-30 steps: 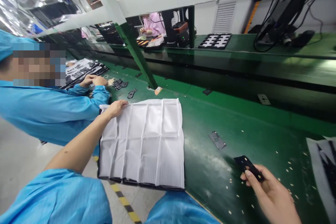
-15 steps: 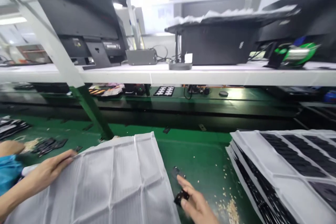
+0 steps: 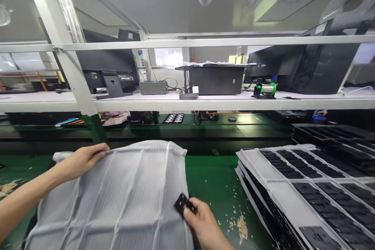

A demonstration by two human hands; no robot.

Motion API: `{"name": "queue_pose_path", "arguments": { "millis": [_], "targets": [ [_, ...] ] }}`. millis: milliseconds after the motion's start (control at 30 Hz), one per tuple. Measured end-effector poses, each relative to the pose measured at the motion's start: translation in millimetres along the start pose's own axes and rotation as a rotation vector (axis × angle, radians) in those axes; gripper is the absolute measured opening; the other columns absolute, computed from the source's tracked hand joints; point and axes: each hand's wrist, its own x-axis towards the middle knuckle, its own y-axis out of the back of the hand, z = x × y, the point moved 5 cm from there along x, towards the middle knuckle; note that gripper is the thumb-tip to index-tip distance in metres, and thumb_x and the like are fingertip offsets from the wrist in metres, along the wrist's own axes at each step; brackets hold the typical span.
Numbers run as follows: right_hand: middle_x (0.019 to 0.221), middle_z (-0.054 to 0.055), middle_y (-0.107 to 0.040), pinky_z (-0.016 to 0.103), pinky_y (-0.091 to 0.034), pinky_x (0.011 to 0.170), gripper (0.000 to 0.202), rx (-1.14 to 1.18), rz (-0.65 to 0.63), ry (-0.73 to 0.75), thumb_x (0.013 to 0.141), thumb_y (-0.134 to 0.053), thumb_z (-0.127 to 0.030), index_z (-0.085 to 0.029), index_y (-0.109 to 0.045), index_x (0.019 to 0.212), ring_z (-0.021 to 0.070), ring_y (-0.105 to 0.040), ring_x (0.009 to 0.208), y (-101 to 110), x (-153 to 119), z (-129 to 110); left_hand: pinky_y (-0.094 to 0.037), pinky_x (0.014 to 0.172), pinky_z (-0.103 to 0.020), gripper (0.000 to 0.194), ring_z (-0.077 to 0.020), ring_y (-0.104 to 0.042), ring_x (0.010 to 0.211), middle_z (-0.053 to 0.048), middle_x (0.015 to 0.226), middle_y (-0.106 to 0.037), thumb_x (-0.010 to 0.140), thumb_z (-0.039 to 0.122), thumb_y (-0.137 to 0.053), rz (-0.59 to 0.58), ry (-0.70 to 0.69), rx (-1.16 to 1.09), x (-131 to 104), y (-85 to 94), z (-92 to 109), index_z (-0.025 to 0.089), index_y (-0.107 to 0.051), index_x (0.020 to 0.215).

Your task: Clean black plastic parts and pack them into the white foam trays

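A creased white sheet, with grid-like ridges, fills the lower middle of the view. My left hand pinches its upper left edge, lifting that side. Between the thumb and fingers of my right hand is a small flat black part with holes in it, held over the sheet's right edge. The fingers partly hide it, and whether a second piece lies behind it I cannot tell. To the right rises a stack of white sheets with rows of similar black parts on top.
Small pale pellets lie scattered on the green bench. A white shelf crosses above, bearing monitors and a green spool. Its post stands at the left. Black trays are piled at the far right.
My left hand has moved right and up with the sheet edge, which now bulges higher. My right hand has brought the black part from the bench to the sheet's edge. The view has tilted up.
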Motion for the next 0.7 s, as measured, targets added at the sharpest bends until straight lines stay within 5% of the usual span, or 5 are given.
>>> {"name": "queue_pose_path", "arguments": {
  "millis": [100,233,333,467,700],
  "targets": [
    [0.088,0.005,-0.071,0.03,-0.049,0.078,0.052,-0.092,0.124,0.117,0.083,-0.078,-0.067,-0.016,-0.072,0.095,0.0223,-0.063,0.084,11,-2,-63,-0.054,0.106,-0.053,0.057,-0.0399,-0.072,0.114,-0.016,0.125,-0.076,0.081,0.061,-0.054,-0.103,-0.129,0.19,-4,-12.9,16,0.019,-0.073,0.113],
    [0.095,0.007,-0.073,0.032,-0.05,0.082,0.045,-0.262,0.237,0.254,0.091,-0.071,-0.059,-0.017,-0.07,0.107,0.0241,-0.065,0.089,43,-8,-140,-0.042,0.12,-0.06,0.079,-0.046,-0.051,0.145,-0.025,0.151,-0.057,0.086,0.07,-0.051,0.232,0.088,0.294,-77,-26.2,-21,0.014,-0.057,0.142],
    [0.094,0.007,-0.073,0.034,-0.05,0.083,0.036,-0.405,0.295,0.298,0.092,-0.068,-0.052,-0.018,-0.069,0.106,0.0246,-0.066,0.089,58,-7,-167,-0.044,0.117,-0.064,0.097,-0.0532,-0.049,0.145,-0.037,0.144,-0.058,0.079,0.076,-0.043,0.08,0.515,0.154,-170,-80.7,-74,0.001,-0.054,0.138],
    [0.095,0.007,-0.072,0.037,-0.05,0.087,0.025,-0.559,0.313,0.366,0.094,-0.062,-0.042,-0.02,-0.068,0.103,0.0257,-0.066,0.093,57,0,-180,-0.054,0.106,-0.06,0.102,-0.0509,-0.069,0.12,-0.034,0.121,-0.073,0.066,0.08,-0.047,-0.101,0.657,0.054,-258,-150.0,-83,0.0,-0.06,0.129],
    [0.1,0.008,-0.07,0.039,-0.05,0.086,0.015,-0.753,0.326,0.495,0.095,-0.058,-0.028,-0.018,-0.068,0.102,0.0244,-0.066,0.092,44,0,-209,-0.057,0.094,-0.052,0.093,-0.0398,-0.075,0.093,-0.024,0.103,-0.078,0.072,0.061,-0.054,-0.305,0.6,-0.082,-244,-197.7,-23,-0.004,-0.052,0.139]
  ]
}}
